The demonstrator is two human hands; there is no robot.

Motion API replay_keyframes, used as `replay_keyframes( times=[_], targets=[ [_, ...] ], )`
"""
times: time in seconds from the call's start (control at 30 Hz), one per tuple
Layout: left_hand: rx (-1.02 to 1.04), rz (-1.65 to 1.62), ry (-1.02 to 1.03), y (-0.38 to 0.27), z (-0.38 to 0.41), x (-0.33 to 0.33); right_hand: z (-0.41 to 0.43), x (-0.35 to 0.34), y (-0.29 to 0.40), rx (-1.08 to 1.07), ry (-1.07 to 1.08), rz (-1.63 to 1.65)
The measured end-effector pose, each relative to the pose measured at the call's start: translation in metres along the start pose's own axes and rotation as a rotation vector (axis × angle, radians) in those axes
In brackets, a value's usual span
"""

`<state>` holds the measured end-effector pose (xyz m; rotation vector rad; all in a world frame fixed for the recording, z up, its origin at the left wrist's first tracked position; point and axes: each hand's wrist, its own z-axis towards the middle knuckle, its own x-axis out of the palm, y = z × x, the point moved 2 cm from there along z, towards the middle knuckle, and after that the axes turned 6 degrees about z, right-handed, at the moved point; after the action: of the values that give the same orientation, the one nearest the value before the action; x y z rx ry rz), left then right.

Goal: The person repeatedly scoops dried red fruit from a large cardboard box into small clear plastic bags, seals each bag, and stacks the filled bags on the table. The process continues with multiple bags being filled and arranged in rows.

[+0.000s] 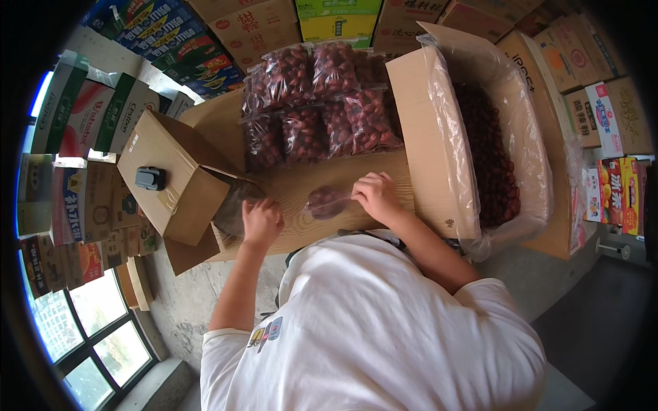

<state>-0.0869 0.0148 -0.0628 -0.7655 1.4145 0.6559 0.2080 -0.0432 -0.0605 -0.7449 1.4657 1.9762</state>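
A small clear plastic bag of red dates (327, 201) lies on the wooden tabletop before me. My right hand (379, 196) has its fingertips closed on the bag's thin plastic edge. To the left, my left hand (263, 221) is at some clear plastic film (230, 213) beside the open flap of a small carton; whether its fingers grip the film is unclear. Filled bags of red dates (308, 128) stand in stacked rows at the back of the table. On the right, a large open carton lined with clear plastic holds loose red dates (488, 159).
The small cardboard carton (169, 154) at the left has a dark object (150, 178) on it. The big carton's flap (426, 144) reaches down beside my right arm. Stacked product boxes (257, 31) line the back and both sides. A window (103, 329) is at lower left.
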Motion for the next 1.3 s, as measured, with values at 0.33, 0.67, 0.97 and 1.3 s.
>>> replay_keyframes(
  times=[0.33, 0.67, 0.97, 1.3],
  targets=[
    [0.038, -0.214, 0.05, -0.046, 0.008, -0.016, -0.002, -0.004, 0.0, 0.063, 0.072, 0.026],
    [0.115, -0.327, -0.107, -0.078, 0.01, 0.006, -0.001, -0.003, 0.003, 0.138, 0.081, 0.116],
    [-0.031, -0.721, -0.163, -0.069, 0.03, -0.049, -0.01, 0.02, -0.01, 0.232, 0.167, 0.646],
    [-0.398, -1.479, -0.22, -0.055, 0.054, -0.063, 0.019, -0.006, 0.031, 0.4, 0.329, 1.191]
  ],
)
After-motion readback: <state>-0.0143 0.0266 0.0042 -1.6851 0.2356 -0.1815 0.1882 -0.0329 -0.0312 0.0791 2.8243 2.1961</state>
